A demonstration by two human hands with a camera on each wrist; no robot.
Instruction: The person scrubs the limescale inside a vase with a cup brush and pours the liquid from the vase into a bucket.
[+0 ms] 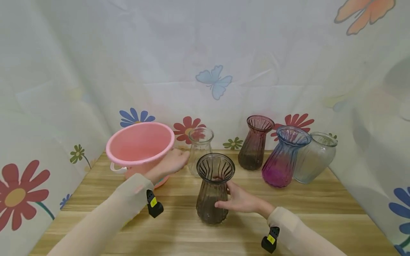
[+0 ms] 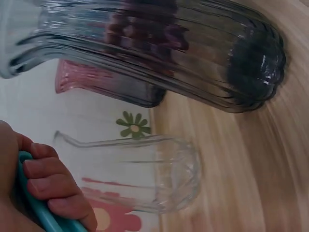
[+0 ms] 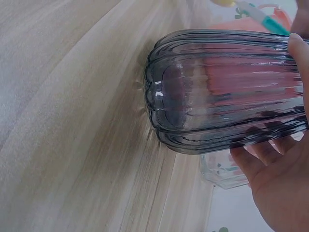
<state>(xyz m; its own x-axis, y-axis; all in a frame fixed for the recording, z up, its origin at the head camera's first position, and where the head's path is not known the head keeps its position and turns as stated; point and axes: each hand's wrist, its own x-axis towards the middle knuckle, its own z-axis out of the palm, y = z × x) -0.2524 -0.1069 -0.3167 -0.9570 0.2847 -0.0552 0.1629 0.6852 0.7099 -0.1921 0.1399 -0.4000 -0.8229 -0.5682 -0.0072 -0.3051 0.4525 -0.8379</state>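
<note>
A smoky grey ribbed glass vase (image 1: 206, 201) stands upright near the middle of the wooden table, its base at the tabletop. My right hand (image 1: 241, 199) grips its side, thumb in front and fingers behind. Left of it, beside the pink bucket (image 1: 141, 142), my left hand (image 1: 171, 161) curls round a teal handle (image 2: 38, 205). In the right wrist view this long brush (image 3: 271, 23) shows teal and white parts and a yellow end, mostly cut off there. Close behind my left hand is a clear glass vase (image 1: 201, 144).
At the back right stand a reddish-purple vase (image 1: 253, 149), a blue-to-magenta vase (image 1: 280, 167) and a clear, wider vase (image 1: 315, 160). A flowered cloth (image 1: 211, 110) hangs behind the table. The bucket has a white handle grip (image 1: 118, 169).
</note>
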